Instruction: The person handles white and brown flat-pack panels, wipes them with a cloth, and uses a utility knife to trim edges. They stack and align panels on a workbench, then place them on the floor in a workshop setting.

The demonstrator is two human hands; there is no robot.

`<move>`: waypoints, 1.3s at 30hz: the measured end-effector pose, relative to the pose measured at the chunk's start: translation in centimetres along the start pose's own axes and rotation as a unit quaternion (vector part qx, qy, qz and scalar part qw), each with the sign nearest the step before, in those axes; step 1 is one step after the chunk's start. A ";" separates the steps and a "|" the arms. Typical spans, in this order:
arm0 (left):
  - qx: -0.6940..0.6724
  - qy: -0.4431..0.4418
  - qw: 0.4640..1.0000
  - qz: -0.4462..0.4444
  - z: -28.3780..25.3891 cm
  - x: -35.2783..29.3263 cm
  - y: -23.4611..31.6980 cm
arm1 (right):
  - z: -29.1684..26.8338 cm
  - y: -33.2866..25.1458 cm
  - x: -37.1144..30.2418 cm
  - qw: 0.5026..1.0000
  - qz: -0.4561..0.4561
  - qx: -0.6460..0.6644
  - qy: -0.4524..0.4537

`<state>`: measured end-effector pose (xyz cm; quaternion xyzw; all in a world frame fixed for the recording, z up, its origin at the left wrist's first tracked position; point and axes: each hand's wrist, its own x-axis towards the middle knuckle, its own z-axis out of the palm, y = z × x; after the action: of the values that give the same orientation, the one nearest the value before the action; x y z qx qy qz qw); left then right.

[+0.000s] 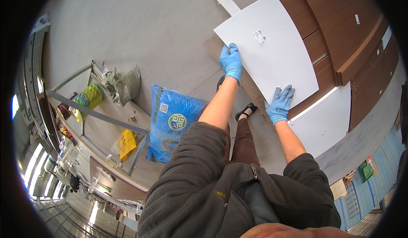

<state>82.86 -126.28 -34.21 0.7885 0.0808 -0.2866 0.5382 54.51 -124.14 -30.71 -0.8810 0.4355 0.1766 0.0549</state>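
Note:
A white panel [272, 59] with a curved edge and a small printed label lies on a stack of brown boards [316, 46]. At the panel's left edge, my left hand [231, 63] in a blue glove is closed on the rim; part of its fingers is hidden there. My right hand [280, 103], also blue-gloved, rests on the panel's near corner with its fingers stretched out over the white surface. Below that corner shows another white panel [321, 121] among the boards. A narrow white strip [226, 2] sticks out past the far edge.
To my left stands a metal frame [102, 118]. A blue plastic sack [176, 123] leans beside it, near my legs. Around the frame are a grey bag [123, 85], a green-yellow roll-like container [90, 100] and a yellow bag [127, 144]. My foot [245, 111] is close to the stack.

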 end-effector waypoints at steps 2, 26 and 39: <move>0.019 0.012 1.000 0.010 0.1 0.1 -0.1 | 0.1 0.1 -0.1 0.999 0.015 -0.004 -0.030; -0.027 0.021 0.999 0.012 0.0 -0.4 0.3 | -0.4 -0.7 0.4 0.997 0.040 -0.008 -0.059; 0.028 0.026 0.999 0.038 -0.2 0.0 -0.5 | 0.2 -0.8 0.2 0.999 0.016 -0.038 -0.034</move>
<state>82.74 -125.86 -34.57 0.8129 0.0569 -0.2473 0.5242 55.24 -123.73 -30.99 -0.8690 0.4400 0.2237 0.0330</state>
